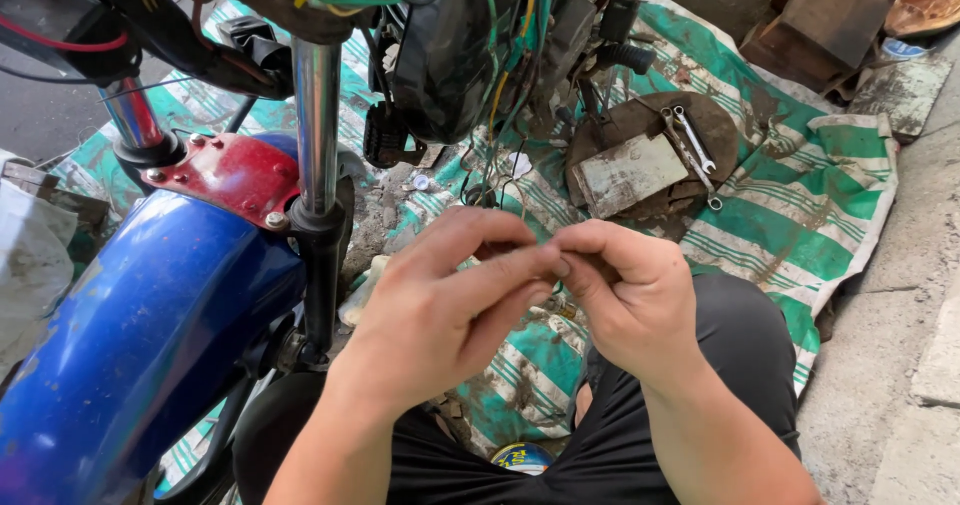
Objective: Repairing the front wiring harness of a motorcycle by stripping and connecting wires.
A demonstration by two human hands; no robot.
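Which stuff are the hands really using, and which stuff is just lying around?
In use:
left hand and right hand, fingertips pinched together on something too small to tell
loose coloured wires hanging just above the hands

Lying about:
spanners on the round board
striped green tarp
blue mudguard
wooden box

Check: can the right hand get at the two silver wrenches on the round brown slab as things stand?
Probably yes. The silver wrenches lie uncovered on the round brown slab, ahead of the right hand, nothing between; but its fingertips meet the left hand.
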